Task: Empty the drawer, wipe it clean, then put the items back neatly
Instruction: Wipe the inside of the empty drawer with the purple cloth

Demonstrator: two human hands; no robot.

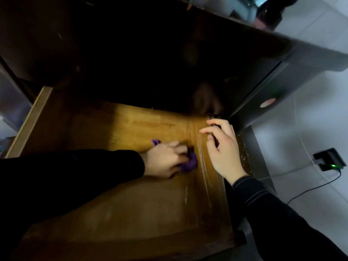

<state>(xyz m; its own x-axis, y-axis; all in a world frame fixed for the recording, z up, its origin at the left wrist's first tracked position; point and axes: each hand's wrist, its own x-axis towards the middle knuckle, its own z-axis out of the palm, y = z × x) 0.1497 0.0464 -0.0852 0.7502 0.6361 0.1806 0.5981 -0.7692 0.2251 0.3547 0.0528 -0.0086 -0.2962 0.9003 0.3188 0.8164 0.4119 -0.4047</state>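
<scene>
drawer: I see the drawer (28, 121) pulled out, bare wood bottom in the lit part, no items visible; the back is too dark to tell.
cloth: purple cloth (190, 163) lies on the drawer bottom, near the right wall.
left grip: left hand (164, 160) is clenched round the cloth and presses it to the wood.
right grip: right hand (222, 153) has its fingers bent over the drawer's right wall, with a dark strip under them. I cannot tell if it grasps that or just rests there.
step: I judge this is mid-wipe; putting the items back is not yet done.
risk 1: pale streaks (202, 157) run beside the right wall. If they are wet, items put back on them could get damp.
risk 2: the dark back may get skipped, leaving dust there.
risk 3: pressing down on a drawer out this far could tip or jam it; the right hand looks like the brace.
risk 4: a charger (328, 160) with a green light and its cable (310, 189) lie on the floor to the right, so a foot could snag them.
writing: none readable. A reddish oval sticker (267, 103) sits on the dark side panel, too blurred to read.
</scene>
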